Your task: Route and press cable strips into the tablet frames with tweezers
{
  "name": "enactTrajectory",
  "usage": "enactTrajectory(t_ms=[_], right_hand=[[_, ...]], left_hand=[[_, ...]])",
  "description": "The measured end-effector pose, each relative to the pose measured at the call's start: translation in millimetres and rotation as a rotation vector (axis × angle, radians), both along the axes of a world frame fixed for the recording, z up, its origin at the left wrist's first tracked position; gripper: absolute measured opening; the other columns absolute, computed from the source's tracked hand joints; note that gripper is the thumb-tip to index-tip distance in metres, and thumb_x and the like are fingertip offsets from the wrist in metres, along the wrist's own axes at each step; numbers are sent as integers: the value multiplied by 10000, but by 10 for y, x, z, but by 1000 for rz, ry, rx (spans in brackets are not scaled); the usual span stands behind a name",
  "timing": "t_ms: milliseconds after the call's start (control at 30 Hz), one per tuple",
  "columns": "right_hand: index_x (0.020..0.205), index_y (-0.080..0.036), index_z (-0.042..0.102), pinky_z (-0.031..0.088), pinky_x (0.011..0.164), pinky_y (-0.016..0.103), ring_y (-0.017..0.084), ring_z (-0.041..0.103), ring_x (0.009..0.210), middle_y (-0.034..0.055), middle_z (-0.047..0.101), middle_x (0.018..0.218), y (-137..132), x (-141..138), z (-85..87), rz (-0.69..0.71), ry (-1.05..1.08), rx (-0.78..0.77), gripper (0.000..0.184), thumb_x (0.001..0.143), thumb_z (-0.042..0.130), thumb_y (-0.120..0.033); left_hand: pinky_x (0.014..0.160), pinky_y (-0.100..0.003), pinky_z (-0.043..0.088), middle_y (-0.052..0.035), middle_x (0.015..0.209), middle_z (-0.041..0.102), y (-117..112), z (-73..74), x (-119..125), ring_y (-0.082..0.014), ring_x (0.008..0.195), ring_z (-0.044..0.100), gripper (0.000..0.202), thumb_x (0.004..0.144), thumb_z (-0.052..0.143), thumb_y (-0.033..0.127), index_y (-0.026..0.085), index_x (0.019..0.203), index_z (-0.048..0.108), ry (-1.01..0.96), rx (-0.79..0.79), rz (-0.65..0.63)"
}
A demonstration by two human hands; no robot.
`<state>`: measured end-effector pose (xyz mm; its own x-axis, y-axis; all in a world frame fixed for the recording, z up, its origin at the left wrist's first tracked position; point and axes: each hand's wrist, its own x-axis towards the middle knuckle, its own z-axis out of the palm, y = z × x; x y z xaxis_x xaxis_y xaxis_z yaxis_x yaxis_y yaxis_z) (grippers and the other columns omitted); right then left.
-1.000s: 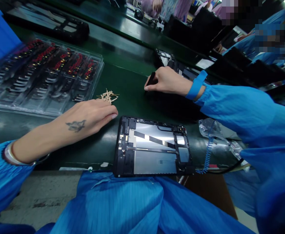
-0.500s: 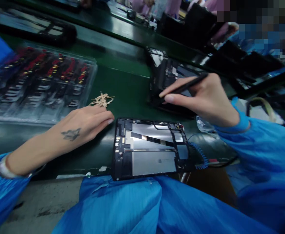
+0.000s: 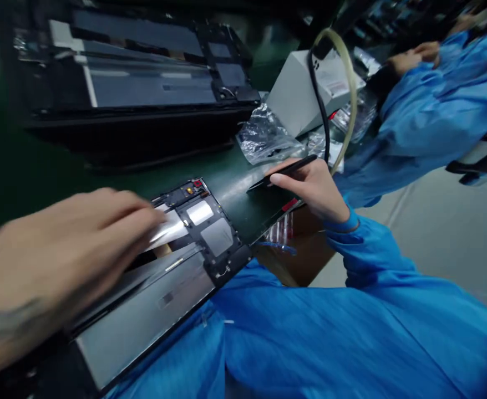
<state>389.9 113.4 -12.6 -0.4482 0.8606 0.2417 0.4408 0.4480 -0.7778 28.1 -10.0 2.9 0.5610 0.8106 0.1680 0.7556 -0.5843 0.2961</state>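
An opened tablet [image 3: 185, 266] lies slantwise at the bench edge, its grey battery panels and dark boards bare. My left hand [image 3: 72, 249] is over its left and upper part, blurred, with the fingers bent and close together. The thumb is hidden, and I cannot make out anything in the fingertips, which are beside a shiny strip on the tablet. My right hand [image 3: 310, 185] is closed on black tweezers [image 3: 287, 172]. Their thin tip points left over the green bench [image 3: 235, 194], apart from the tablet's right end.
Behind lies a stack of opened tablets [image 3: 152, 72]. A crumpled clear bag [image 3: 266, 136] and a white box [image 3: 305, 88] stand to the right, with a black and yellowish hose [image 3: 351, 83] looping past. A co-worker's blue sleeve [image 3: 414, 122] is farther right. Below the edge is a brown carton [image 3: 305, 252].
The view has swung right and closer. My left hand has moved from beside the tablet to over it. My right hand, still holding the tweezers, has left the stack behind for the bench at right.
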Motion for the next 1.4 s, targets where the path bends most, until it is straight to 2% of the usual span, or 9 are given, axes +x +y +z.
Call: enactTrajectory(t_ms=[100, 167, 300, 500, 667, 833, 1067, 1267, 1400], right_hand=[[904, -263, 776, 610, 696, 383, 222, 717, 787, 26, 776, 913, 35, 10, -97, 17, 24, -9, 124, 869, 745, -377], [929, -268, 778, 612, 724, 386, 226, 721, 837, 29, 775, 953, 54, 36, -144, 16, 50, -29, 133, 878, 735, -383], [937, -300, 782, 626, 800, 409, 236, 728, 922, 18, 774, 979, 54, 88, -216, -22, 136, -52, 106, 884, 734, -378], [994, -336, 787, 637, 810, 433, 235, 742, 895, 5, 772, 993, -24, 119, -289, -99, 288, -75, 112, 903, 727, -359], [1037, -369, 775, 649, 822, 449, 233, 750, 894, 0, 770, 1010, -120, 79, -283, -79, 310, -117, 140, 922, 700, -395], [996, -366, 762, 633, 763, 408, 218, 731, 891, -1, 758, 1002, -190, 43, -304, -56, 232, -13, 145, 947, 651, -445], [1041, -395, 736, 591, 864, 451, 234, 711, 951, -13, 757, 991, -193, 72, -374, 91, 176, 99, 126, 955, 644, -404], [980, -351, 743, 610, 755, 405, 217, 716, 871, 5, 752, 970, -206, 45, -337, -69, 206, 75, 173, 962, 615, -467], [988, -336, 743, 600, 748, 354, 191, 710, 869, 3, 743, 952, -206, 43, -333, -49, 221, 83, 138, 970, 623, -402]], left_hand=[[722, -373, 512, -104, 1240, 631, 366, 77, 576, -264, 986, 613, 356, 1039, 359, 262, 246, 1318, 579, 135, 37, -141], [777, -389, 512, -118, 1292, 609, 582, 71, 845, -268, 1021, 601, 390, 1036, 329, 215, 211, 1351, 560, 190, 34, -199], [777, -379, 493, -129, 1291, 594, 851, 27, 1083, -256, 998, 580, 404, 1036, 313, 186, 185, 1367, 546, 278, -9, -215], [752, -357, 494, -128, 1265, 582, 900, 27, 1114, -244, 963, 567, 477, 1020, 324, 152, 222, 1461, 493, 329, -59, -231], [806, -354, 525, -124, 1318, 551, 850, 66, 1086, -247, 1065, 590, 482, 1004, 353, 139, 246, 1444, 518, 328, -88, -239], [800, -364, 551, -119, 1279, 604, 800, 109, 996, -259, 1084, 617, 443, 1008, 325, 140, 211, 1371, 570, 237, -53, -168], [821, -383, 542, -130, 1263, 610, 712, 99, 874, -272, 1084, 611, 407, 1020, 335, 172, 185, 1332, 596, 197, -20, -160], [815, -384, 503, -126, 1315, 557, 770, 52, 1027, -261, 1022, 579, 582, 948, 371, 94, 267, 1493, 481, 322, -72, -233], [816, -382, 496, -131, 1269, 544, 840, 28, 1083, -260, 998, 553, 601, 917, 372, 65, 245, 1474, 506, 314, -91, -225]])
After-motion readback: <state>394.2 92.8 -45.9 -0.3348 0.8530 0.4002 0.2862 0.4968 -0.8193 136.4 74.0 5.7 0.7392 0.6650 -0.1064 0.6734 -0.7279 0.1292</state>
